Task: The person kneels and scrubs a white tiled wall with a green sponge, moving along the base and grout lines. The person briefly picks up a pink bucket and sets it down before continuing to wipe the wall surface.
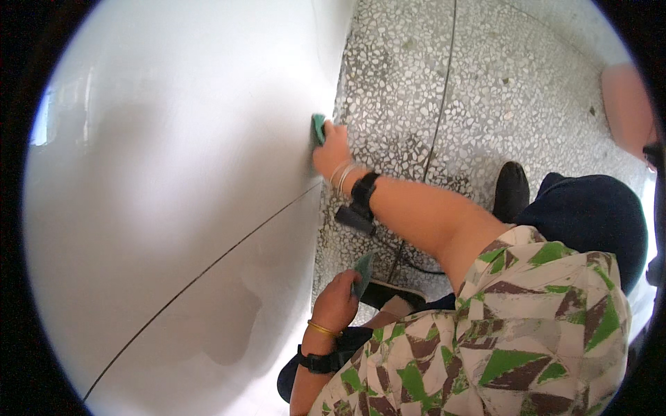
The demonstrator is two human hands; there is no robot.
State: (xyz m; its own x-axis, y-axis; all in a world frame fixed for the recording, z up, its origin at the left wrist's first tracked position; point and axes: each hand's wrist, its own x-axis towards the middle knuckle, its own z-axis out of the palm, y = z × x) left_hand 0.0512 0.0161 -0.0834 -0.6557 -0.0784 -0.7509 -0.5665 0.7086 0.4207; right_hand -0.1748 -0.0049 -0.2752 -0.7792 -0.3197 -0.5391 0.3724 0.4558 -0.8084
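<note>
My right hand (333,151) presses a folded green scouring pad (318,129) against the lower edge of a glossy white wall (171,171), where it meets the floor. The hand is slightly blurred. Lower in the view, my left hand (337,300) pinches a thin, flat green piece (366,268), which looks like another scouring pad. That piece sticks up from the fingers, apart from the wall. A dark seam (208,268) runs slantwise across the white surface, ending close below my right hand.
Speckled terrazzo floor (400,93) with dark joint lines lies beside the wall. Dark shoes (511,190) stand on it. A black box (355,220) with a cable hangs by my right wrist strap. Far right is a pinkish object (627,109), its kind unclear.
</note>
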